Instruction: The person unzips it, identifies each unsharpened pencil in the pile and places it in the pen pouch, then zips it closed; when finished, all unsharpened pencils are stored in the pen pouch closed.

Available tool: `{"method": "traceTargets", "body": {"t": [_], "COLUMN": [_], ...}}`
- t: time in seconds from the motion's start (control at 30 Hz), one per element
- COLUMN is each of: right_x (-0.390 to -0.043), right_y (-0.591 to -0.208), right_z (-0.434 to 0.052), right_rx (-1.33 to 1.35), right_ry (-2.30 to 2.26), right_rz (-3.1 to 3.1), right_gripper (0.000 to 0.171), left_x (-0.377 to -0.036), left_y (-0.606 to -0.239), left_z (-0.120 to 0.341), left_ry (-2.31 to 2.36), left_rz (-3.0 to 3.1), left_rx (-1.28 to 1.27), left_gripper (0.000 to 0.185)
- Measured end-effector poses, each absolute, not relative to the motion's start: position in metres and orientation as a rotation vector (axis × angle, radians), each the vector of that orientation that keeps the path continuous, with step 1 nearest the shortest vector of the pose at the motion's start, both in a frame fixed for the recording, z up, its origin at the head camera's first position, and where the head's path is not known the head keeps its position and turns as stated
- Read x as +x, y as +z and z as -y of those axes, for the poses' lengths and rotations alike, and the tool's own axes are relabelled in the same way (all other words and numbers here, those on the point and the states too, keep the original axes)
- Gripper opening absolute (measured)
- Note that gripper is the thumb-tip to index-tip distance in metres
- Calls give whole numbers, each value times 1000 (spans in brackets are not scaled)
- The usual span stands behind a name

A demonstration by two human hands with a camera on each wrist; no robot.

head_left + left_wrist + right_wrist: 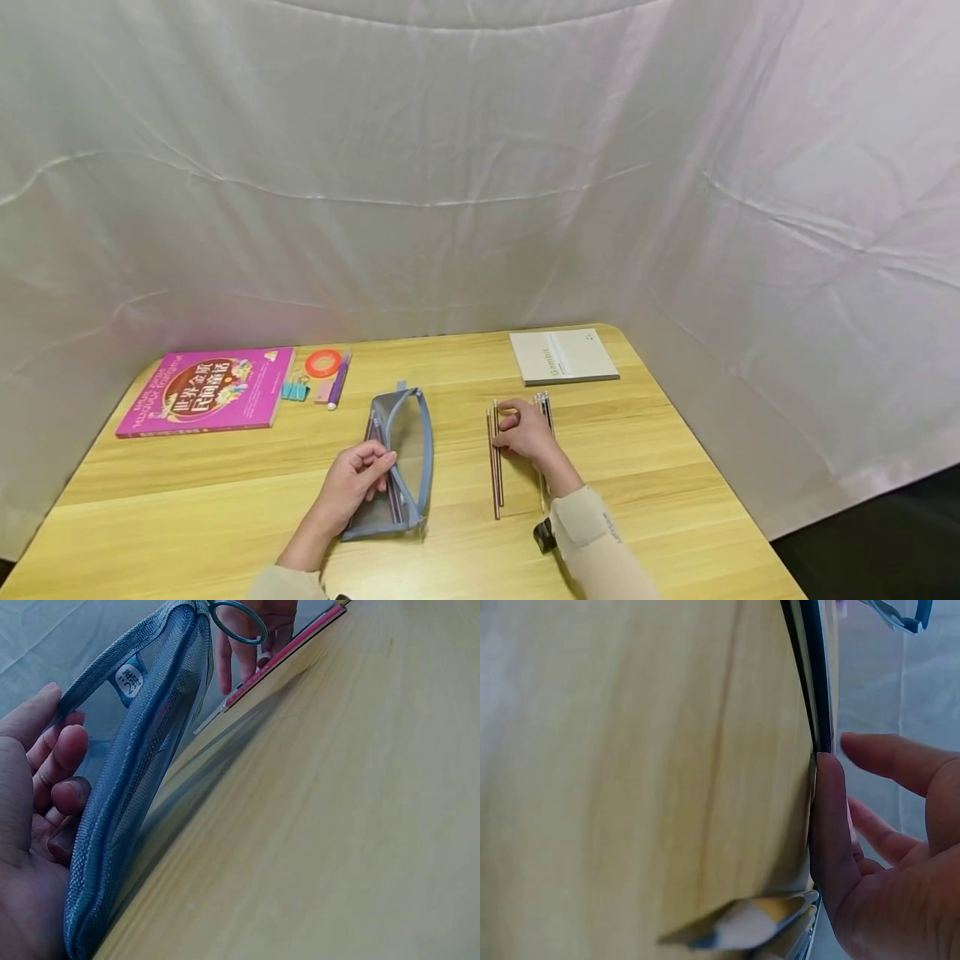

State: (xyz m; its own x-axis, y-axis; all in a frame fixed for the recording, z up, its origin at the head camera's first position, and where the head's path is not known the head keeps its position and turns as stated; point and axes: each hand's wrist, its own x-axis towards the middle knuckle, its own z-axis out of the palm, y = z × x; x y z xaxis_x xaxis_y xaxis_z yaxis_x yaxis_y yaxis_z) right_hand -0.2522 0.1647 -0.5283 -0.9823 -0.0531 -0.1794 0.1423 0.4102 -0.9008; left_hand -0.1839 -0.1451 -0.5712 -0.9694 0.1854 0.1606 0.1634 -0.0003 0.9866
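Observation:
My left hand (356, 477) pinches the rim of a blue-grey mesh pencil pouch (428, 433) between thumb and fingers, and its zip opening gapes. Dark pencils (375, 429) show through the mesh. In the left wrist view the pouch (124, 802) stands tilted over the table. At the right, my right hand (525, 429) reaches over two loose pencils (492, 479) lying side by side. One fingertip touches a dark pencil (816, 675) in the right wrist view, while another finger stands slightly apart from it. More pencils (545, 406) lie partly hidden beneath this hand.
A pink book (255, 392) lies at the back left. Beside it are teal binder clips (296, 392), an orange tape ring (323, 363), a pink eraser-like block (323, 392) and a purple marker (339, 383). A pale notebook (570, 354) lies at the back right; grey curtains surround the table (187, 508).

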Motion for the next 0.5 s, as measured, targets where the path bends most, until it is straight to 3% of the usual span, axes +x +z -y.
{"method": "traceTargets", "body": {"t": [0.5], "right_x": [-253], "right_y": [-530], "right_z": [-163], "right_rx": [87], "right_ry": [-1583], "right_rz": [-2505], "right_gripper": [66], "left_x": [-183], "left_y": [-568], "left_z": [145], "left_ry": [2175], "left_rz": [-2209], "left_rx": [397], "left_gripper": [20]}}
